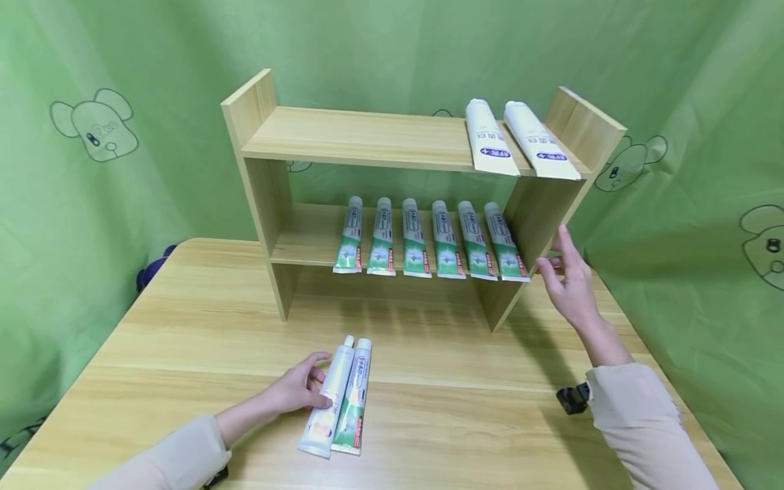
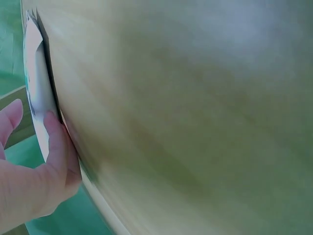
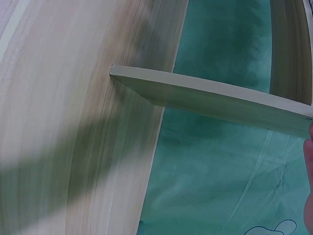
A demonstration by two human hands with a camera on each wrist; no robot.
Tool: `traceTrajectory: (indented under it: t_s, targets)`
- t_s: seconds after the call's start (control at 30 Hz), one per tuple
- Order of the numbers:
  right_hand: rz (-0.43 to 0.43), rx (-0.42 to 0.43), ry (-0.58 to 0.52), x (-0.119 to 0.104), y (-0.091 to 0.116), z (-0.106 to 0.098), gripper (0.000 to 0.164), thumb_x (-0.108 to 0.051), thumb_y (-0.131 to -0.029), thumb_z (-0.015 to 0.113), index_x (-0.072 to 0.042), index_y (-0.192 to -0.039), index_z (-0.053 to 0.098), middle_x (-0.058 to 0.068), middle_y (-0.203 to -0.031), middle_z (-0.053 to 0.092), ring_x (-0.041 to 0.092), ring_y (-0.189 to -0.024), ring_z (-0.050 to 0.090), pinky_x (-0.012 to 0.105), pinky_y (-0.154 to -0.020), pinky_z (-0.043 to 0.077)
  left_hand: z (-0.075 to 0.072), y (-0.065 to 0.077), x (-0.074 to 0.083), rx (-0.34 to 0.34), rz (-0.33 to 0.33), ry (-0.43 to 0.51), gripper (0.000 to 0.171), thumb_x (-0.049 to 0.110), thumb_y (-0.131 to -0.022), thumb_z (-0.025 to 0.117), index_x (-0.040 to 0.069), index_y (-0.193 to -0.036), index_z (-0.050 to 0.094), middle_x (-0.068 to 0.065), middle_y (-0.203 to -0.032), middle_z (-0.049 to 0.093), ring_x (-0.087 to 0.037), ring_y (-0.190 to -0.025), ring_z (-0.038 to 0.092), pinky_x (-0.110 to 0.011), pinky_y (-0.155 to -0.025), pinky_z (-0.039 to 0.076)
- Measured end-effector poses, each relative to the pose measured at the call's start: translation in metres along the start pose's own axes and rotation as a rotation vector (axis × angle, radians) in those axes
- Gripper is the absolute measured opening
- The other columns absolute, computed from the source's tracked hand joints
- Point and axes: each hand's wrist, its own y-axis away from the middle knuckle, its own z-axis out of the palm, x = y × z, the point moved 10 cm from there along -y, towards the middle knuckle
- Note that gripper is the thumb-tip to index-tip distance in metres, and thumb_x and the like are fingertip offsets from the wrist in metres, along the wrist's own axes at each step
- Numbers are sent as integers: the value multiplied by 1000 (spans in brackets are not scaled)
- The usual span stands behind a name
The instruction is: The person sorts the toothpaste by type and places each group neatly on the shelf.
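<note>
My left hand (image 1: 301,389) grips a white toothpaste tube (image 1: 331,398) on the table, thumb on its top and fingers at its left side. Against it lies a green-and-white toothpaste tube (image 1: 354,401). In the left wrist view, the white tube (image 2: 41,88) shows edge-on between thumb and fingers. My right hand (image 1: 571,282) is at the right side panel of a wooden shelf (image 1: 376,141), index finger extended and thumb by the panel's front edge. Only a sliver of that hand (image 3: 309,166) shows in the right wrist view, beside the panel (image 3: 220,100).
Several green-and-white tubes (image 1: 413,235) lie in a row on the middle shelf. Two white tubes (image 1: 490,136) rest on the upper shelf's right end, their flat ends overhanging the front. The wooden table (image 1: 453,422) carries the shelf. Green curtains (image 1: 380,47) hang behind and beside it.
</note>
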Motion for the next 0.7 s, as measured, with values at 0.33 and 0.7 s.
traceTrajectory:
  t_s: [0.33,0.7]
  targets:
    - [-1,-7,-3,-3,-1,0,79,23,-76,54,-4,-143,22,30,-103,53,-17,-82,49,-4,-62,45,3,1,6,48,26,-75,84,-17,-59,69,-5,-134,33,-13,-92,45,-17,-73,45,-15,-58,46]
    - [37,-19,36,-1,-1,0,78,21,-76,56,-4,-143,23,29,-104,51,-18,-81,46,-5,-61,43,8,2,6,-20,16,-38,85,-14,-64,66,1,-138,28,-14,-90,50,-19,-75,50,-28,-66,56]
